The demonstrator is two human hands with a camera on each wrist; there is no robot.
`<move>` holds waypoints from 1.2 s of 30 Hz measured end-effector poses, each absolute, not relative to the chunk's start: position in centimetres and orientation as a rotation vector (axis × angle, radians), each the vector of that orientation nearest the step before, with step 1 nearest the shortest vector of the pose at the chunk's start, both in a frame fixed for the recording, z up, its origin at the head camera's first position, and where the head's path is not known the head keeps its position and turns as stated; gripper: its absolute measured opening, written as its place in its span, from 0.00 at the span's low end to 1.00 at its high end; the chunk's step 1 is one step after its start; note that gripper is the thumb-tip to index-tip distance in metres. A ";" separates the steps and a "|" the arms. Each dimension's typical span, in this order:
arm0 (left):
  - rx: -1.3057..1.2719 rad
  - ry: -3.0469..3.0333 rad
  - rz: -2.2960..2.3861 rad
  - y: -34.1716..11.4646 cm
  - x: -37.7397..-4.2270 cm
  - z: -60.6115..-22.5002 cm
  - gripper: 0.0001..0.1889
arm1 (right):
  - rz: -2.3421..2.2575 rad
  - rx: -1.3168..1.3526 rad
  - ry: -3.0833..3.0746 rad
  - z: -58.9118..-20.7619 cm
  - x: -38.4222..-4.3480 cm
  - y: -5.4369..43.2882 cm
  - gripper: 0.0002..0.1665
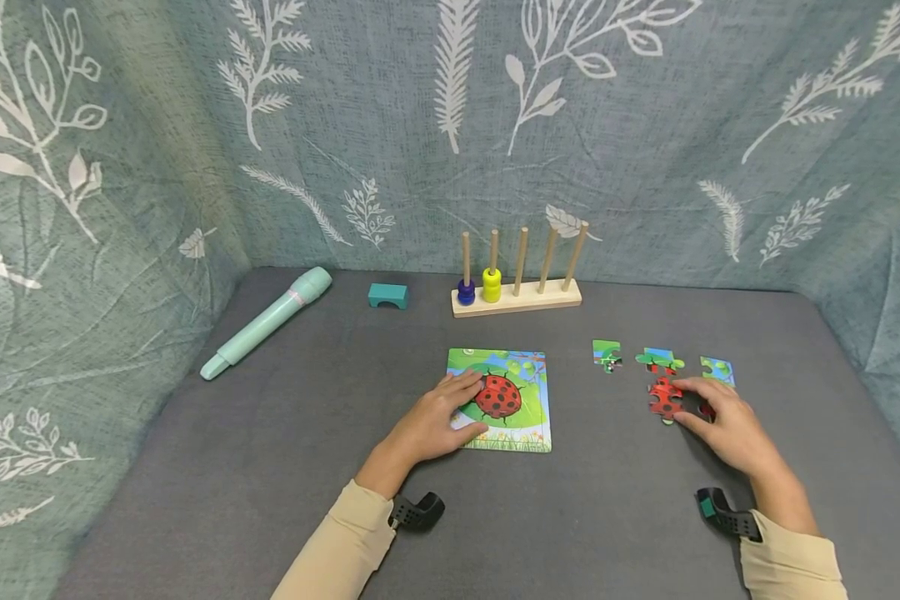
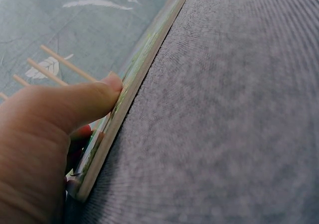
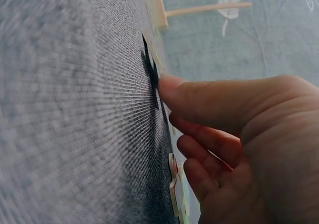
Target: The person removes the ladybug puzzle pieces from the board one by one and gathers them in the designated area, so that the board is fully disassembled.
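Note:
A square puzzle board (image 1: 534, 417) with a ladybug picture lies flat in the middle of the table. My left hand (image 1: 429, 422) rests on its left side, fingers spread over the picture; the thumb (image 2: 92, 97) touches the near edge in the left wrist view. At the right, my right hand (image 1: 733, 435) pinches a red, black-spotted jigsaw piece (image 1: 665, 397) between thumb and forefinger. In the right wrist view a thin dark gap shows under that piece, and the forefinger is hidden behind the thumb (image 3: 209, 97). Another red piece (image 1: 707, 410) lies partly under this hand.
Behind the right hand lie a green piece (image 1: 607, 353), a green-and-blue piece (image 1: 659, 359) and a corner piece (image 1: 718, 370). Along the back stand a wooden peg rack (image 1: 547, 301) with blue and yellow rings, a teal arch block (image 1: 387, 295) and a mint-green tube (image 1: 266, 323).

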State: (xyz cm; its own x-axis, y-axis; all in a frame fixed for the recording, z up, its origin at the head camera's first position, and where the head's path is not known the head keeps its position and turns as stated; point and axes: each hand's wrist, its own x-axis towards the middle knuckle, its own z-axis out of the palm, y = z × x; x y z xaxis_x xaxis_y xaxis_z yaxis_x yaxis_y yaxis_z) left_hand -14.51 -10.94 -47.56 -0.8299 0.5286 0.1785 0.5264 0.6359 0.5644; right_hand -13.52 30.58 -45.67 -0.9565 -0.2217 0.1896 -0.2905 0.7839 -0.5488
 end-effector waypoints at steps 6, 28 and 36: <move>0.911 2.834 0.977 -11.0 -14.7 -47.6 0.34 | 0.880 0.432 -2.834 -45.8 -13.7 30.7 0.22; 0.935 2.818 1.057 -11.0 -14.6 -47.4 0.34 | 0.923 0.467 -2.795 -44.8 -13.7 27.1 0.30; 0.900 2.865 1.032 -12.4 -14.7 -47.5 0.37 | 1.105 0.573 -2.815 -44.2 -13.8 22.5 0.32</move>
